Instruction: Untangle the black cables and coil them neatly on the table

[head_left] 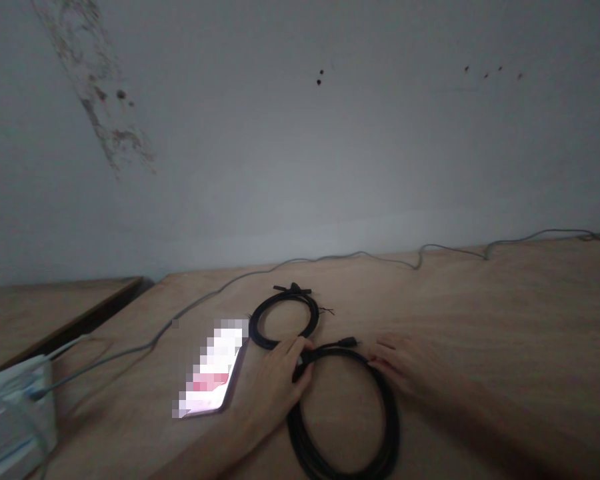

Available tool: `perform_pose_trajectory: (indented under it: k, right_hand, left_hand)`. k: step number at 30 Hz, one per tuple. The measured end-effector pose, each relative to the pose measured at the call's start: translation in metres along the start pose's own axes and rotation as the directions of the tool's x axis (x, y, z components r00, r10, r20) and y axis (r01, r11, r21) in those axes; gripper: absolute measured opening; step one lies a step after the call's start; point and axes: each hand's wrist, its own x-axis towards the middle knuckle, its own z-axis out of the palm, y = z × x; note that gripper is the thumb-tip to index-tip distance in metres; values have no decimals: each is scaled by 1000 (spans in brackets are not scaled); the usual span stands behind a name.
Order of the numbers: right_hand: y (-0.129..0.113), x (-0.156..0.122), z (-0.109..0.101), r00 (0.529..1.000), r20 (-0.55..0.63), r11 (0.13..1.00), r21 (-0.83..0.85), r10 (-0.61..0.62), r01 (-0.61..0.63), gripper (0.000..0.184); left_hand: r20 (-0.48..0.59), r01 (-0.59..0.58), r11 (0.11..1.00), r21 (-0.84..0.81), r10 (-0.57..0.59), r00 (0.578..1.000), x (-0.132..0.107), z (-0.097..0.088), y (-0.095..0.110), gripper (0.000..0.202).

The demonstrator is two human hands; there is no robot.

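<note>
A large coil of black cable (pixel 391 420) lies at the front of the wooden table. My left hand (pixel 283 377) is closed around its upper left side, where a dark connector with a greyish end shows between thumb and fingers. Another cable end with a black plug (pixel 349 342) sticks out to the right above the coil. At the coil's upper right, my right hand (pixel 397 360) has its fingers bent together against the cable. Just beyond my left hand lies a smaller black cable coil (pixel 313 323), bound with ties.
A phone (pixel 215 373) with a lit, pixelated screen lies left of my left hand. A white box-shaped device (pixel 17 407) with cables stands at the left edge. A thin grey cable (pixel 220 290) runs along the table (pixel 520 320) near the stained wall (pixel 395 153).
</note>
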Motion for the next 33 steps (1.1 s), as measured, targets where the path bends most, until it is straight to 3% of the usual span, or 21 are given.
perform_pose_trajectory:
  k: [11, 24, 27, 33]
  right_hand:
    - [-8, 12, -10, 983, 48, 980, -81, -179, 182, 21]
    - [-19, 8, 2, 998, 58, 996, -90, 20, -15, 13]
    - [-18, 6, 1, 997, 48, 998, -18, 64, -63, 16]
    - [-14, 5, 4, 999, 12, 999, -12, 46, -46, 24]
  left_hand:
    - [7, 24, 999, 39, -24, 1000, -2, 3, -2, 24]
    - [5, 15, 999, 31, -15, 1000, -2, 3, -3, 26]
    - [-1, 11, 1000, 29, -11, 1000, -2, 3, -3, 24]
    - [9, 34, 999, 40, -35, 999, -1, 2, -2, 23]
